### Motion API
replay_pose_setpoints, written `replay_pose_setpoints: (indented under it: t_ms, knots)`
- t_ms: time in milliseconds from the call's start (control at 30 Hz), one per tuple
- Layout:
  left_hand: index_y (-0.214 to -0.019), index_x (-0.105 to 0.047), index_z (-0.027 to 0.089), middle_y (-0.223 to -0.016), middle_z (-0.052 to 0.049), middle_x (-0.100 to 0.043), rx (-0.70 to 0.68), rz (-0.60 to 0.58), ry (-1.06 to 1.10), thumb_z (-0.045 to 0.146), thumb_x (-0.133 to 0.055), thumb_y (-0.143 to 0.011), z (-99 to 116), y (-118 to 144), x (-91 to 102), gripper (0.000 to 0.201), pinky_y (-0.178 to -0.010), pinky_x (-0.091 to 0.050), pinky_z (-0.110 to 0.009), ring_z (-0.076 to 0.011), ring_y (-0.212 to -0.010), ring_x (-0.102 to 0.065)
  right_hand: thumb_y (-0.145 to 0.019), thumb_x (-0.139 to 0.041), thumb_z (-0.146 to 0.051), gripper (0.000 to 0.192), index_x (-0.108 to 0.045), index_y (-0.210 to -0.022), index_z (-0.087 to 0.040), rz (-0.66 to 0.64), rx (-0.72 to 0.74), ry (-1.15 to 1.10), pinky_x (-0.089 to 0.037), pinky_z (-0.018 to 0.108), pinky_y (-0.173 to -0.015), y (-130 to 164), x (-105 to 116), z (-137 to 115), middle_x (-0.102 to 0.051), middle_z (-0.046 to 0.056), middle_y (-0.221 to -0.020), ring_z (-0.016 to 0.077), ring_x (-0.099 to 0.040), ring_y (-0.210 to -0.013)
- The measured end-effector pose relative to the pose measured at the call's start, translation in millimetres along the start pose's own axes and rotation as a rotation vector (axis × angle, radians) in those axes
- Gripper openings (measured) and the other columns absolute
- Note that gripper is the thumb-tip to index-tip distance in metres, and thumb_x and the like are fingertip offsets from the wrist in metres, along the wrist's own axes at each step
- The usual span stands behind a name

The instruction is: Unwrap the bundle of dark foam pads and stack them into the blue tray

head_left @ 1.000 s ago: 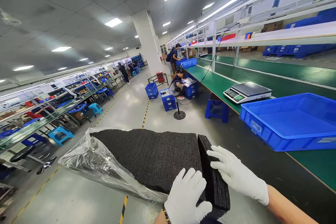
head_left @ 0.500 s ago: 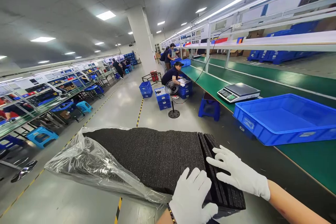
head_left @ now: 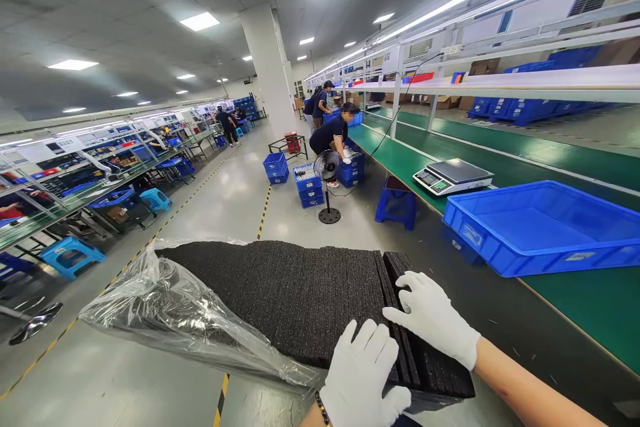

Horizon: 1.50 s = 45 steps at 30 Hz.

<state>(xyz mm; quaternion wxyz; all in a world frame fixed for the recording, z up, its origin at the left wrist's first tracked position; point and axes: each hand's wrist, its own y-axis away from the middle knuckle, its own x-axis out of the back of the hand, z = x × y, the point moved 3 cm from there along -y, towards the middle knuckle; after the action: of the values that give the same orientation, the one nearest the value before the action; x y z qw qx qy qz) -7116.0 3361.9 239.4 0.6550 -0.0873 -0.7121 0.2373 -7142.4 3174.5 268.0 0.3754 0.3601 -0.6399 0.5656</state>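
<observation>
Right hand (head_left: 433,317) slid inward, fingers spread flat, parting end foam sheets (head_left: 300,300); left hand (head_left: 363,377) grip open, palm steadying stack beside it.

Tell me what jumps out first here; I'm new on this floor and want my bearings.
Front and centre, two white-gloved hands, the left hand and right hand, press on a long block of black foam sheets half out of a clear plastic bag. To the right, a big blue crate sits on the green workbench beside a weighing scale. Further down the aisle, a person bends over stacked blue bins near a floor fan.
</observation>
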Motion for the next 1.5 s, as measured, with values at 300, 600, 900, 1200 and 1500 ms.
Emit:
replay_pose_setpoints:
  t_ms: [300, 600, 900, 1200, 1500]
  knots:
    - [-0.127, -0.056, 0.023, -0.136, -0.001, -0.059, 0.056, -0.019, -0.025, 0.06, -0.039, -0.09, -7, 9, 5.8, 0.055, -0.103, -0.041, -0.043, -0.0246, -0.124, -0.052, -0.082, -0.052, -0.018, 0.051, -0.057, -0.132, -0.029, -0.043, 0.23, 0.058, -0.048, 0.053, -0.098, 12, -18, 18, -0.05, 0.012, -0.14, 0.0341, -0.046, -0.128]
    - [-0.121, -0.059, 0.023, -0.131, 0.001, -0.063, 0.079, 0.086, -0.082, 0.06, -0.036, -0.091, -9, 13, 10.4, 0.052, -0.099, -0.044, -0.042, -0.0227, -0.119, -0.056, -0.084, -0.043, -0.011, 0.043, -0.069, -0.115, -0.028, -0.156, 0.389, -0.057, -0.044, 0.061, -0.1, 8, -7, 16, -0.054, 0.008, -0.138, 0.0344, -0.045, -0.131]
    - [-0.119, -0.059, 0.024, -0.129, 0.003, -0.064, 0.12, 0.132, -0.114, 0.06, -0.038, -0.09, -12, 21, 14.3, 0.051, -0.101, -0.041, -0.041, -0.0212, -0.118, -0.056, -0.088, -0.057, -0.048, 0.042, -0.058, -0.058, -0.018, -0.144, 0.192, -0.029, -0.039, 0.055, -0.101, -23, -9, -23, -0.061, 0.006, -0.065, 0.0263, -0.063, -0.088]
    - [-0.121, -0.058, 0.025, -0.131, 0.004, -0.063, 0.165, 0.14, -0.14, 0.06, -0.038, -0.091, -18, 34, 13.4, 0.051, -0.102, -0.04, -0.041, -0.0205, -0.12, -0.054, -0.08, -0.066, -0.044, 0.028, -0.067, -0.09, -0.018, -0.135, 0.174, -0.049, -0.045, 0.058, -0.097, -17, -27, -6, -0.066, 0.011, -0.091, 0.0322, -0.062, -0.102]
    - [-0.123, -0.058, 0.023, -0.132, 0.0, -0.062, 0.218, 0.039, -0.083, 0.059, -0.04, -0.091, -22, 36, 15.0, 0.052, -0.1, -0.042, -0.044, -0.0241, -0.12, -0.055, -0.079, -0.05, -0.01, 0.054, -0.062, -0.125, -0.036, -0.203, 0.455, -0.041, -0.041, 0.062, -0.102, -20, -22, -19, -0.044, 0.008, -0.147, 0.0365, -0.042, -0.132]
